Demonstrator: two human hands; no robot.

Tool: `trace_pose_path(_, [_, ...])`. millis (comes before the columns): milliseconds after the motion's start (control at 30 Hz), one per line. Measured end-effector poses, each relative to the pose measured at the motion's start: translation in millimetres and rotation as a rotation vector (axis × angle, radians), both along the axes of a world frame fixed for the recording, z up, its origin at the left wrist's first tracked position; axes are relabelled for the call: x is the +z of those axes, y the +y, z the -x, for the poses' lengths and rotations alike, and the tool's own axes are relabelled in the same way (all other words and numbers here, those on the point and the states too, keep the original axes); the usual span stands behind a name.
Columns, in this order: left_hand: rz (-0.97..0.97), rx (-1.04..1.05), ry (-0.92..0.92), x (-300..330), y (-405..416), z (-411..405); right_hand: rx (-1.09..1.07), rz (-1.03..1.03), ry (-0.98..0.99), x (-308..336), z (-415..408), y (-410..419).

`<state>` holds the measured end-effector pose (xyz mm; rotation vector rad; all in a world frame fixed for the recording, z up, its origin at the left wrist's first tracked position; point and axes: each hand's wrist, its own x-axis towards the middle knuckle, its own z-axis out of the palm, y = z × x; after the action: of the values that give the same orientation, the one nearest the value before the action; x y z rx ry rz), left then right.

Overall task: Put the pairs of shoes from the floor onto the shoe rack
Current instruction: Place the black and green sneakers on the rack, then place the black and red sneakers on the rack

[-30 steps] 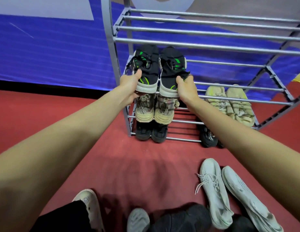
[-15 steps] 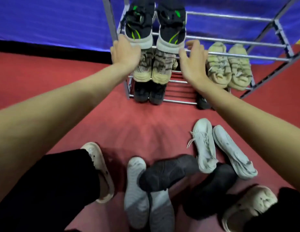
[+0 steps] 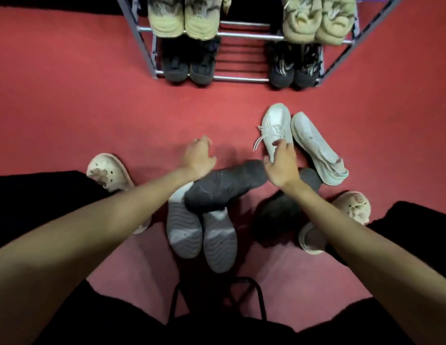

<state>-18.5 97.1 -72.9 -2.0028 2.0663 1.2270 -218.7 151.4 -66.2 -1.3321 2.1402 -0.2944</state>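
Note:
A white pair lies on the red floor: one shoe upright with loose laces (image 3: 276, 125), the other on its side (image 3: 314, 145). My right hand (image 3: 283, 165) hovers over the heel of the laced white shoe, fingers spread, holding nothing. My left hand (image 3: 198, 156) is open above bare floor, left of a dark grey shoe (image 3: 224, 186). That grey shoe lies across two upturned grey-soled shoes (image 3: 200, 232). Another dark shoe (image 3: 279, 215) lies under my right forearm. The metal shoe rack (image 3: 239, 79) stands ahead.
The rack holds two beige pairs (image 3: 183, 19) (image 3: 319, 23) on a middle shelf and two black pairs (image 3: 188, 64) (image 3: 294, 68) on the bottom shelf. My feet wear cream clogs (image 3: 108, 170) (image 3: 351, 207). A black stool frame (image 3: 217, 295) sits below me.
Both hands let go of the black-and-green pair on the rack and came down toward the floor shoes. The view tilted down, so the upper shelves left the frame.

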Motion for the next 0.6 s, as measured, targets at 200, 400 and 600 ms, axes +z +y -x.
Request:
trace_pose_path(200, [-0.160,-0.489,-0.305,-45,53,1,0.345,-0.306,0.128,-47,19,66])
trace_pose_path(400, [-0.193,-0.535,-0.345,-72,57,-4,0.565,-0.253,0.162,-74,12,70])
trace_pose_path(600, [-0.057,-0.514,-0.393,-88,70,2,0.684,-0.152,0.237,-98,2,57])
